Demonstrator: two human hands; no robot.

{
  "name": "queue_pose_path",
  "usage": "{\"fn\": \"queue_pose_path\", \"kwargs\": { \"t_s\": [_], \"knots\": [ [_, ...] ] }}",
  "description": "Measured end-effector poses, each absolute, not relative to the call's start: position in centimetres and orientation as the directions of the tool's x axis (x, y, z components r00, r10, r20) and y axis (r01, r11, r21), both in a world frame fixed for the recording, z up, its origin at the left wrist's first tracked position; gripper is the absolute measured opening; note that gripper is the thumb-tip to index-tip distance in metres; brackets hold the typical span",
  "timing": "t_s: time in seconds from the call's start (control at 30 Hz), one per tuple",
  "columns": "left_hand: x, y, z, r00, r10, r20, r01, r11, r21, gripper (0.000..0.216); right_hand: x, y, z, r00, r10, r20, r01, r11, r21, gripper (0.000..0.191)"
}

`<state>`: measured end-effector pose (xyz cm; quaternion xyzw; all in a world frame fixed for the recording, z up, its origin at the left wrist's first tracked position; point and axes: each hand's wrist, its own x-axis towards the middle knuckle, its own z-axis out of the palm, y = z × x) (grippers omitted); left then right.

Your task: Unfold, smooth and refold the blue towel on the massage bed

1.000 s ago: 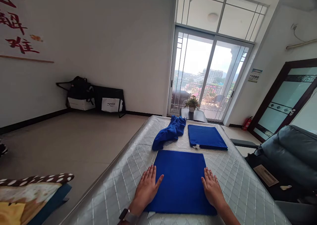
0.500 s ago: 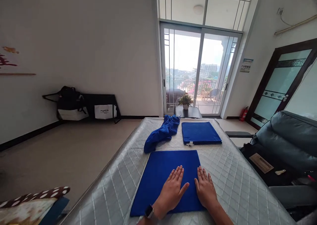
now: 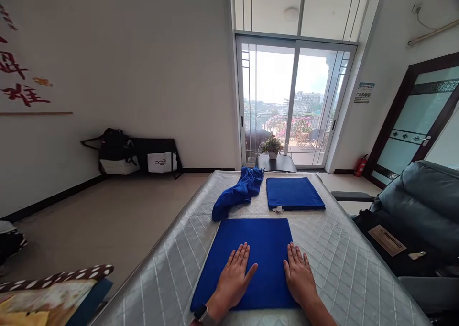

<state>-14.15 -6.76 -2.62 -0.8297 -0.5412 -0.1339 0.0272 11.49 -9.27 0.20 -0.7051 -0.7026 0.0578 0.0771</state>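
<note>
A flat blue folded cloth (image 3: 263,240) lies on the quilted silver mattress (image 3: 333,259) in front of me. My left hand (image 3: 234,273) rests palm down on its middle, fingers stretched out and thumb apart. Along the cloth's right edge lies my right hand (image 3: 299,271), also flat with its thumb out, partly on the cloth and partly over the mattress. Farther back is a second neatly folded blue cloth (image 3: 296,193) with a white tag (image 3: 278,209) at its front edge. A crumpled blue cloth (image 3: 238,192) sits to the left of it.
A chair (image 3: 276,163) with a potted plant (image 3: 273,146) stands beyond the mattress, before the sliding glass door (image 3: 267,92). On the right is a dark armchair (image 3: 426,201) with a black bag. A patterned blanket (image 3: 53,297) shows at lower left.
My left hand has slid leftward across the cloth, away from my right hand. My right hand stays at the right edge. The view has turned slightly to the left.
</note>
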Motion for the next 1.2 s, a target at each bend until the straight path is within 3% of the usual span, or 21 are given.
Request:
{"fn": "queue_pose_path", "kwargs": {
  "t_s": [0.23,0.43,0.8,0.9,1.07,1.2],
  "knots": [
    [-24.4,-8.6,-5.4,0.209,0.917,0.340,0.963,-0.253,0.091,0.066,11.3,-9.3,0.2,0.013,1.000,0.025,0.987,-0.009,-0.160,0.062],
    [-24.0,-9.1,-5.0,0.176,0.927,0.330,0.964,-0.230,0.131,0.071,11.0,-10.3,1.6,0.003,1.000,0.003,0.992,-0.003,-0.126,0.063],
    [-21.8,-8.9,-3.4,0.176,0.899,0.401,0.961,-0.245,0.125,0.069,10.7,-14.4,0.1,0.027,0.998,-0.052,0.979,-0.037,-0.202,0.063],
    [-15.9,-9.9,-2.6,0.314,0.860,0.402,0.917,-0.385,0.106,0.071,10.8,-14.3,0.0,0.020,0.999,-0.051,0.974,-0.031,-0.222,0.062],
    [-7.2,-12.4,-4.2,0.658,0.603,0.451,0.689,-0.724,-0.039,0.073,11.3,-14.2,-0.4,-0.030,0.999,-0.034,0.972,0.021,-0.235,0.060],
    [-7.7,-13.2,-5.5,0.695,0.536,0.480,0.659,-0.741,-0.127,0.079,11.4,-14.2,-0.5,-0.012,0.999,-0.032,0.967,0.004,-0.253,0.060]
  ]
}}
